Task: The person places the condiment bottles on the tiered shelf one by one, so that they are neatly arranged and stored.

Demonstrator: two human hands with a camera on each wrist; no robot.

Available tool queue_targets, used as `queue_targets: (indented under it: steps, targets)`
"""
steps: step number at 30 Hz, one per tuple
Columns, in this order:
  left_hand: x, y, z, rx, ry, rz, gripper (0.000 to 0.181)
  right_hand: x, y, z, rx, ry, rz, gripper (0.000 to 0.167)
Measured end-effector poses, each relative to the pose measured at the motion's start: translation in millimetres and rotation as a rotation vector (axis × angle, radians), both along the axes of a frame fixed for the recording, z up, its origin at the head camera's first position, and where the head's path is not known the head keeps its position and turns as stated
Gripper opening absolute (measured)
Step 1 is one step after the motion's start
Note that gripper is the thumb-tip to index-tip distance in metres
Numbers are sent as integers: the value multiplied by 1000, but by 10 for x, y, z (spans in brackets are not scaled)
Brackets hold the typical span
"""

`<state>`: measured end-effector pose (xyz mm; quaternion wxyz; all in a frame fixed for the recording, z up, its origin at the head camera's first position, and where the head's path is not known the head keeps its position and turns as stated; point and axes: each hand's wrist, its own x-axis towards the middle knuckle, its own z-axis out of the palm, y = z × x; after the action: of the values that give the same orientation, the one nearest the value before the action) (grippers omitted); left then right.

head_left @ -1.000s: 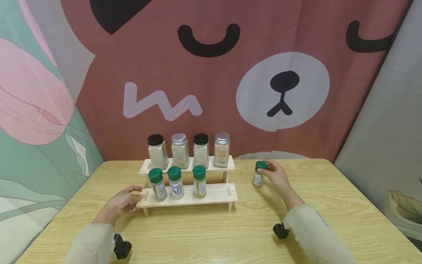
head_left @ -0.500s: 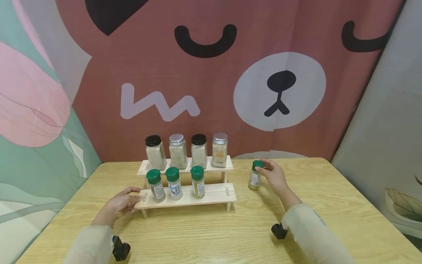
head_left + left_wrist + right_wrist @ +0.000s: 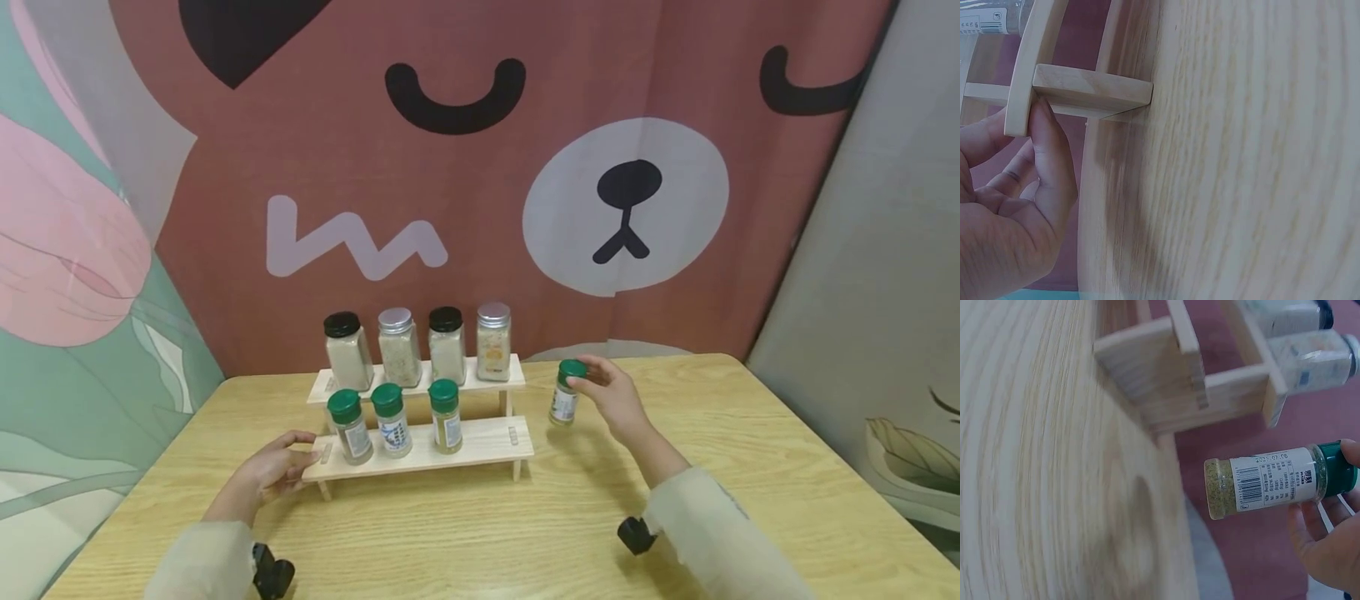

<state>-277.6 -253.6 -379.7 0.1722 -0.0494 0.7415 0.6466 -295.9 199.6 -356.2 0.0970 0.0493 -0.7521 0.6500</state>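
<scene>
My right hand [image 3: 617,402] grips a small spice jar [image 3: 563,407] by its green cap. In the right wrist view, yellowish granules and a white barcode label show in this spice jar [image 3: 1272,481], held off the table beside the rack's right end. With thumb and finger, my left hand [image 3: 272,467] pinches the left end of the lower shelf of a two-tier wooden spice rack [image 3: 487,440]. The left wrist view shows the shelf's end [image 3: 1019,115] between those fingers. Three green-capped jars [image 3: 394,437] stand on the lower shelf, gathered left of its right end.
On the upper shelf stand several square glass jars [image 3: 400,360] with black or silver lids. The light wood table [image 3: 450,542] extends around the rack. Behind it hangs a curtain [image 3: 480,208] with a cartoon bear print.
My right hand has carried the green-capped jar left, closer to the rack. My left hand keeps its hold on the shelf's end. The head view has shifted slightly.
</scene>
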Motion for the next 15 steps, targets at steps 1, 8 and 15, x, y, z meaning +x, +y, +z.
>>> queue_targets:
  steps: [1,8,15]
  targets:
    - [0,-1,1,2,0,1,44,18,-21,22,-11,5,7,51]
    - [-2,-5,0,11,-2,10,44,122,-164,115,-25,16,53,46]
    - [-15,-10,-6,22,-10,10,43,177,-290,157,-15,26,77,44]
